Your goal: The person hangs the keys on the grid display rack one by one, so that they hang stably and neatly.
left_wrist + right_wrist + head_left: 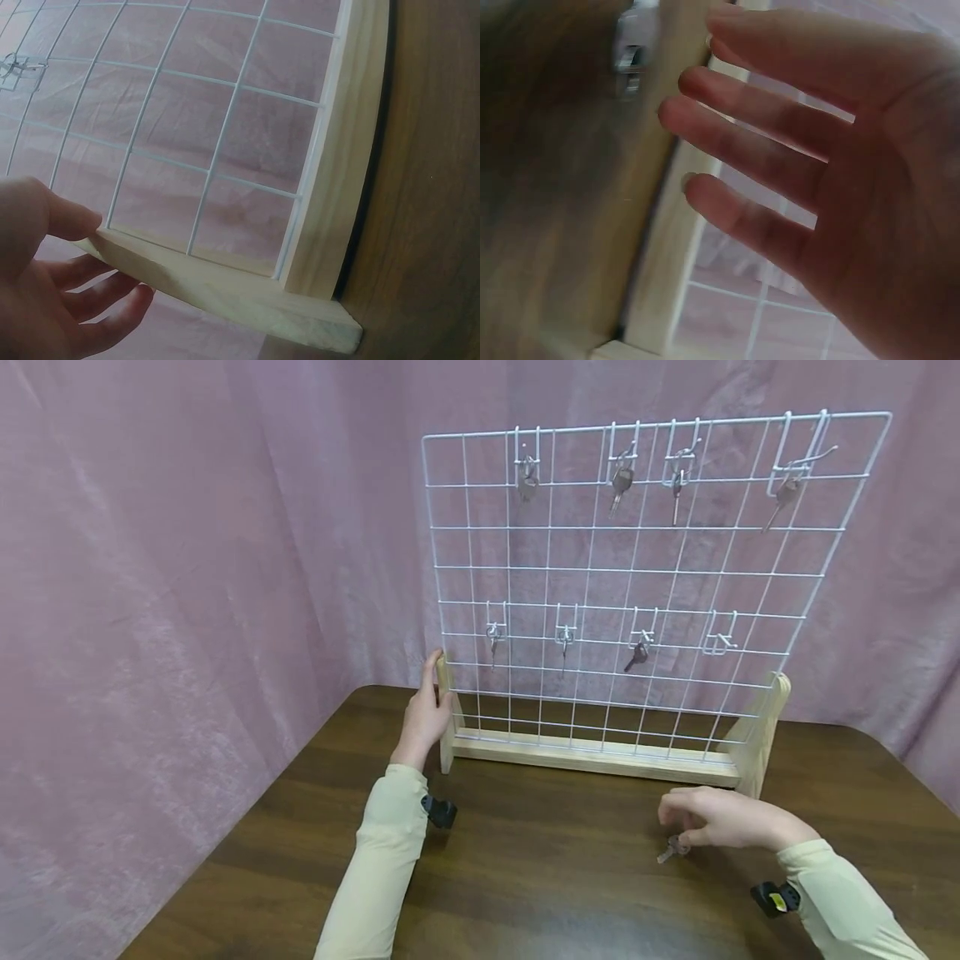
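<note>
My left hand (426,720) grips the upright of the wooden stand (446,745). In the left wrist view the thumb lies on one side of the pale board (225,296) and curled fingers on the other. On the tabletop at the right lies a key (667,852) with a ring. My right hand (723,817) hovers just above it, thumb tip close to the ring. In the right wrist view the fingers (742,142) are spread and loosely bent, and the key (632,52) shows blurred beyond them; contact is hard to tell.
A white wire grid (570,568) stands in the wooden base (600,758). Several hooks along its top and lower row carry keys, such as this key (622,481). The lower right hook (720,643) is bare. Pink curtain (225,568) hangs behind the brown table (525,877).
</note>
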### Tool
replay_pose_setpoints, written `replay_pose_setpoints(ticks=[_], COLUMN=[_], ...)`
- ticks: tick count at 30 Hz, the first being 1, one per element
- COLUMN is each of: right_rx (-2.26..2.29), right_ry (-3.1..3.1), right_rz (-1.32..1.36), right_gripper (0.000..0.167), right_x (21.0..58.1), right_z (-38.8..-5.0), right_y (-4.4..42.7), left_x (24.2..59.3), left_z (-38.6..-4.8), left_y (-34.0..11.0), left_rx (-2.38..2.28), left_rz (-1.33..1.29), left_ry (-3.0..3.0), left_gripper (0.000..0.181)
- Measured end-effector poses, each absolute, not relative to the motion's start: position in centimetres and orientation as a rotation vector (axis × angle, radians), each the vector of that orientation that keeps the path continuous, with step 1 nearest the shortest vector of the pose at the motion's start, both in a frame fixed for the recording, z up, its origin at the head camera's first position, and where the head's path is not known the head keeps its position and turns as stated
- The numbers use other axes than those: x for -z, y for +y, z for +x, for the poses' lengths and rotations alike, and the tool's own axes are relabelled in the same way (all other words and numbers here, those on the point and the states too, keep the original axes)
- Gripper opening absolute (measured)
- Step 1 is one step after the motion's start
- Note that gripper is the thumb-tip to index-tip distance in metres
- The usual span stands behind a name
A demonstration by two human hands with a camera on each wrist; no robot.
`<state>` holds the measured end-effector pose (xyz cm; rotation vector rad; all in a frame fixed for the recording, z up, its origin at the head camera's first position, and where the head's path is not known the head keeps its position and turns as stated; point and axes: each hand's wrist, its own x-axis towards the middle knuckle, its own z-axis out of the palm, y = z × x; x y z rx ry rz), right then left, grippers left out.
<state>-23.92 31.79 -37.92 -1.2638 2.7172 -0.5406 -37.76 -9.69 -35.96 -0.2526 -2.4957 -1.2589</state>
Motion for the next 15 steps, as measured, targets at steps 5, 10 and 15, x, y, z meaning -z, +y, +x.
replay_pose_setpoints(ticks=[5,10,15], right_rx=[0.535,0.546,0.568], right_ry=[2.693,2.717,2.705], right_rz=[-1.191,-1.158,-1.103], right_gripper=[0.023,0.027,0.028], right_x=[39.1,39.5,39.6], right_z=[-24.4,-24.6,-24.6], right_y=[32.0,32.2,32.2], left_x=[36.0,36.0,36.0], left_z=[-37.9,-37.9,-38.1], left_y=[-9.7,-9.8,-9.7], left_rx=[1.276,1.274,1.246], left_rz=[-0.248,-0.249,-0.254], left_ry=[-2.495,-2.494,-2.492], left_gripper=[0.071,0.072,0.072])
